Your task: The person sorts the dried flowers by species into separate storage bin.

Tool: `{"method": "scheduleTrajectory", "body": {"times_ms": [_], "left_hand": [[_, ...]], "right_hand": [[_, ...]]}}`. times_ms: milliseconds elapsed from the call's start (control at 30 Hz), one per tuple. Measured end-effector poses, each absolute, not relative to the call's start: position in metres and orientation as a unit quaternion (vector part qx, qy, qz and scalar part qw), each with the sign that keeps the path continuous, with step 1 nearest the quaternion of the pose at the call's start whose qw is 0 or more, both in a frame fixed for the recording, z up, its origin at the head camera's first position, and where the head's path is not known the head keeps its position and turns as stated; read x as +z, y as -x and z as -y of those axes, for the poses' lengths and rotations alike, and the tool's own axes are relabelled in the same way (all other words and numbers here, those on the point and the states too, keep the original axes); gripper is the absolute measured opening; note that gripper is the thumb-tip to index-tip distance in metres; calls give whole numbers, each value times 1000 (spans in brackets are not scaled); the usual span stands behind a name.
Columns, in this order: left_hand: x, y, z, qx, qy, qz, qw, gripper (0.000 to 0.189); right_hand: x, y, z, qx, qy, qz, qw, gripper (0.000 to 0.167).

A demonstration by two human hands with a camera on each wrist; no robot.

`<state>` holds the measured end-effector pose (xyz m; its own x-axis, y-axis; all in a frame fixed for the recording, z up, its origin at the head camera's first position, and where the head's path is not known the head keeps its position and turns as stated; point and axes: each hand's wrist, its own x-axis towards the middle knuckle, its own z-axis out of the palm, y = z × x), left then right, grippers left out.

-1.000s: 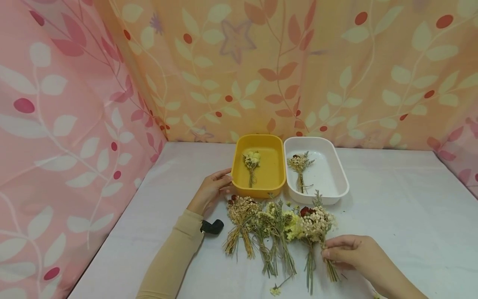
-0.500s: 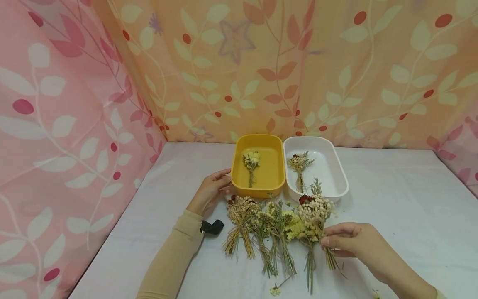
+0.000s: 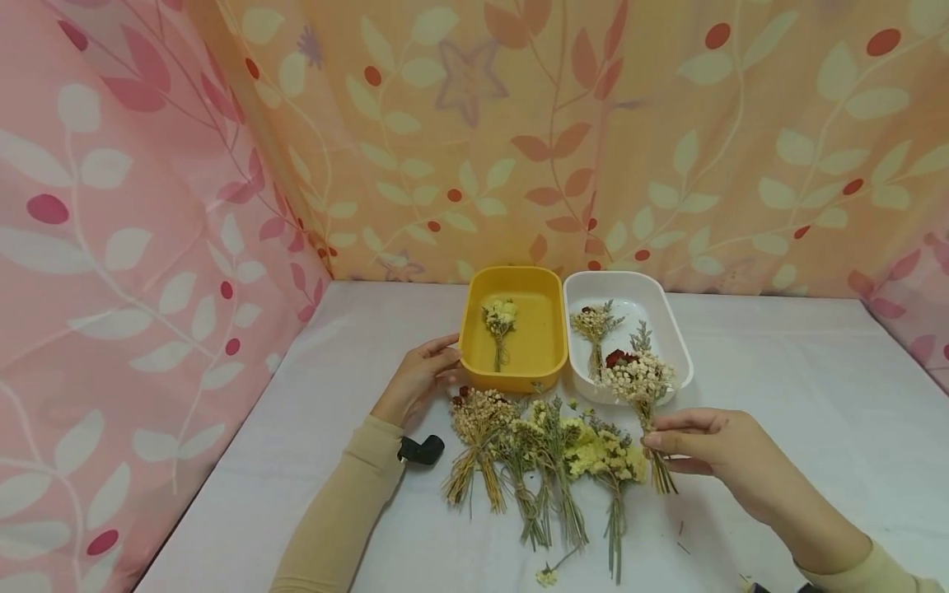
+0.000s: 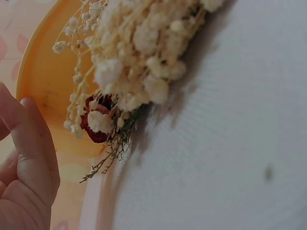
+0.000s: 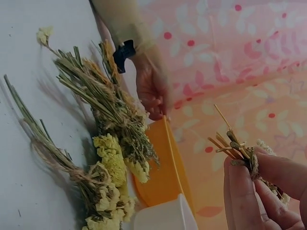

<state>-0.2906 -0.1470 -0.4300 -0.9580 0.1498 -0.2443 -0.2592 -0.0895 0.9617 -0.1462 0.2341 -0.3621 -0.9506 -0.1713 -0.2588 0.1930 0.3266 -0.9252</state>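
My right hand (image 3: 730, 449) pinches the stems of a small dried bouquet (image 3: 641, 380) with cream blossoms, a dark red flower and a grey-green sprig. Its blossoms overlap the front rim of the white tray (image 3: 660, 317) in the head view; in the right wrist view the cut stem ends (image 5: 235, 148) stick out past the fingers. My left hand (image 3: 417, 380) touches the left side of the yellow tray (image 3: 544, 329), its fingers (image 4: 38, 139) fairly straight in the left wrist view. One yellow bouquet (image 3: 500, 321) lies in the yellow tray, one cream-and-red bouquet (image 3: 593, 329) in the white tray.
In front of the trays lie more tied bouquets, cream ones (image 3: 478, 420) at left and yellow ones (image 3: 604, 453) at right. A loose yellow sprig (image 3: 547, 576) and bits of stem are nearer the front. Patterned curtains (image 3: 474, 148) stand behind and at the left.
My right hand has lifted the cream-and-red bouquet from beside the yellow ones and carried it up and forward to the white tray's front rim. The left hand has stayed still.
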Motion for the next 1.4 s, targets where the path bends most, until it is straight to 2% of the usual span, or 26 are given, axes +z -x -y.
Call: {"method": "scheduleTrajectory", "body": {"times_ms": [400, 667, 900, 1100, 1333, 1400], "left_hand": [[-432, 293, 147, 733, 37, -665, 137, 45], [-432, 292, 147, 734, 35, -664, 138, 45], [-433, 292, 147, 734, 37, -664, 135, 45], [-433, 293, 147, 736, 35, -662, 137, 46], [-434, 294, 147, 743, 32, -654, 140, 47], [-434, 294, 147, 746, 30, -650, 141, 48]], "right_hand": [[-353, 161, -235, -586, 2, -798, 143, 35], [-348, 171, -237, -597, 9, -789, 142, 25], [-345, 180, -238, -596, 7, -791, 136, 27], [-344, 187, -243, -608, 5, -781, 142, 16], [-345, 200, -243, -594, 2, -792, 144, 33], [-346, 204, -243, -596, -1, -790, 146, 33]]}}
